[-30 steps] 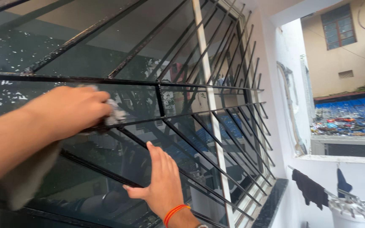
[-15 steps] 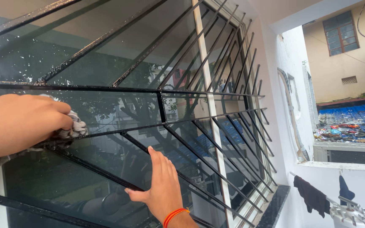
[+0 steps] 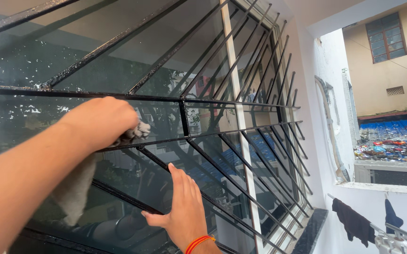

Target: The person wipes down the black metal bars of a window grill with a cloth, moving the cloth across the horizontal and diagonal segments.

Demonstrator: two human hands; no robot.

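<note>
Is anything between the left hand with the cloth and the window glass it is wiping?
Yes. The black metal grille stands in front of the glass. The left hand holds the grey cloth at a gap between two horizontal bars, close above the lower one. The right hand lies flat against the grille lower down.

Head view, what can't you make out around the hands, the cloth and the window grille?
- Left hand fingers: folded over the cloth, hidden.
- Cloth's full shape: the forearm covers its hanging part.
- Right hand palm: turned toward the grille.
- Room behind the glass: reflections mask it.
- Grille's lower left: cut off by the frame's edge.
</note>
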